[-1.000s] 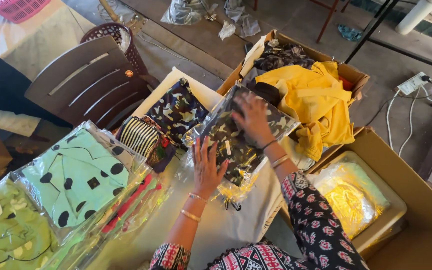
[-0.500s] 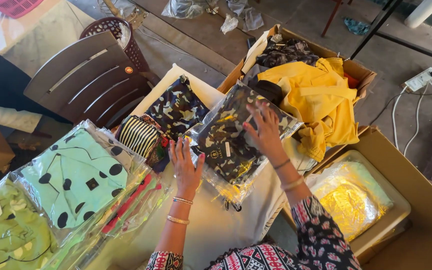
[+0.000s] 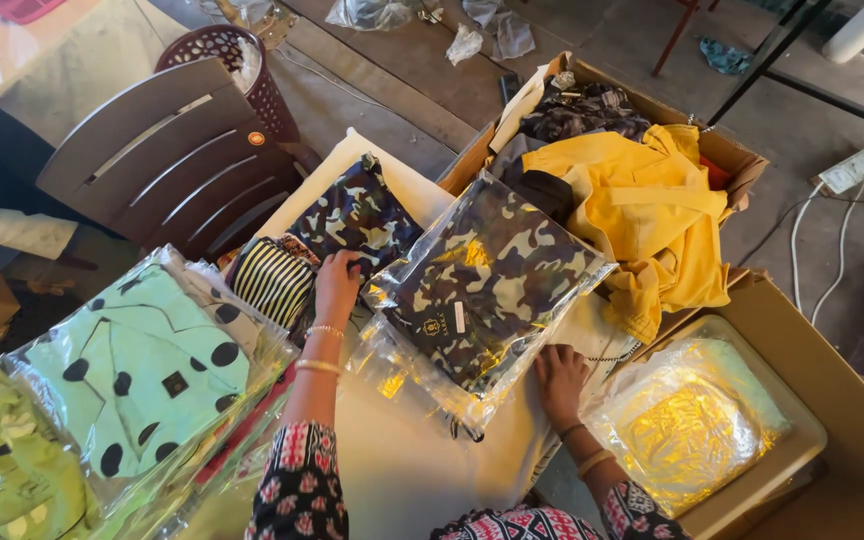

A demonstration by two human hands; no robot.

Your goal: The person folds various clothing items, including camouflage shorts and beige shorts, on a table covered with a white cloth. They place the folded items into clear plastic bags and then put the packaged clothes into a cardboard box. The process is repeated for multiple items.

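A camouflage-print garment sealed in a clear plastic bag point(image 3: 487, 285) lies on the white table point(image 3: 407, 470) in front of me. My left hand point(image 3: 337, 283) rests at the bag's left edge, fingers touching it beside a striped folded garment point(image 3: 272, 282). At the bag's lower right corner sits my right hand point(image 3: 559, 380), fingers curled against the bag's edge. A second camouflage garment point(image 3: 357, 215) lies unbagged just behind my left hand.
Bagged mint-green polka-dot garments point(image 3: 137, 370) are stacked at the left. A cardboard box point(image 3: 742, 160) behind holds a yellow garment point(image 3: 642, 215). Another box point(image 3: 832, 430) at the right holds bagged yellow-green clothing point(image 3: 697, 425). A brown plastic chair point(image 3: 167, 160) and basket point(image 3: 222, 50) stand behind.
My right hand has come off the top of the camouflage bag down to its lower right corner. My left hand has moved left and up to the bag's left edge.
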